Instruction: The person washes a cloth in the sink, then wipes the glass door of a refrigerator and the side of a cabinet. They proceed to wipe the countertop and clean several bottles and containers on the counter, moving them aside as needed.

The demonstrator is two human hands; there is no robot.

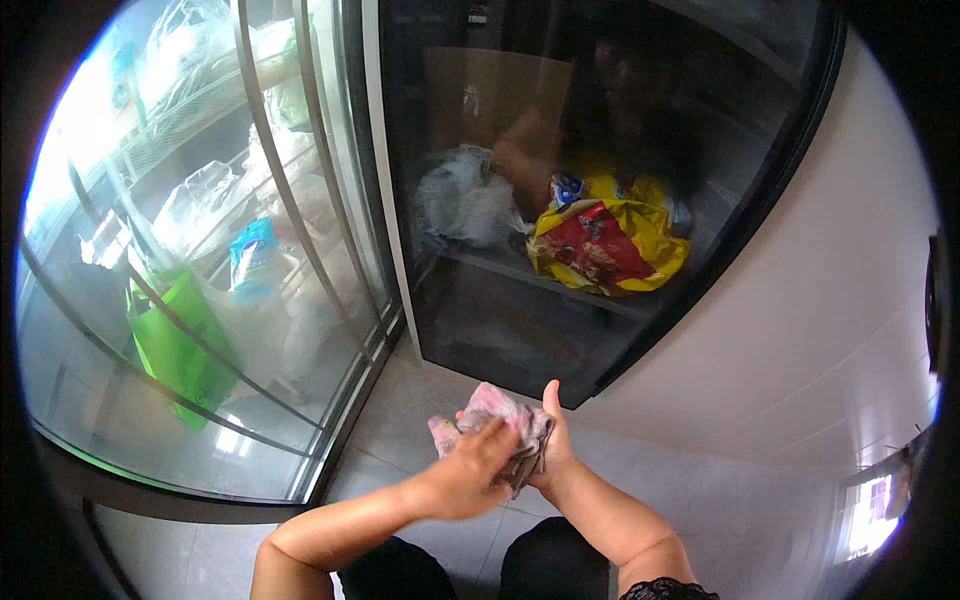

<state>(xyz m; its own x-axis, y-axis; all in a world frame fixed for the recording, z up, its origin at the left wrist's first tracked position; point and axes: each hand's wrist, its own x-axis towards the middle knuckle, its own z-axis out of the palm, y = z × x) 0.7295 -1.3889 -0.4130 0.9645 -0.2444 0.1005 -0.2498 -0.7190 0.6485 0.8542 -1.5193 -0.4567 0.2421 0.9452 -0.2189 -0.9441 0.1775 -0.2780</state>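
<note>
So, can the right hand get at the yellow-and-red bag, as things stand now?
Probably not: the dark glass seems to stand between the right hand and the yellow-and-red bag. The right hand is also against the pink-and-grey cloth, with the left hand touching it too.

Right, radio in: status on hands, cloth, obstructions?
Left hand blurred, over cloth. Right hand against it, thumb up. Cloth bunched, pink and grey. Dark cabinet beyond; nothing seen blocking.

Cloth (492, 400) between left hand (480, 465) and right hand (555, 445) mottled pink and grey-brown. Bright green bag (165, 342) seen well left of left hand. Plastic bag (648, 250) beyond right hand coloured yellow, patched with red. Floor tiles (385, 430) beneath hands coloured grey.
</note>
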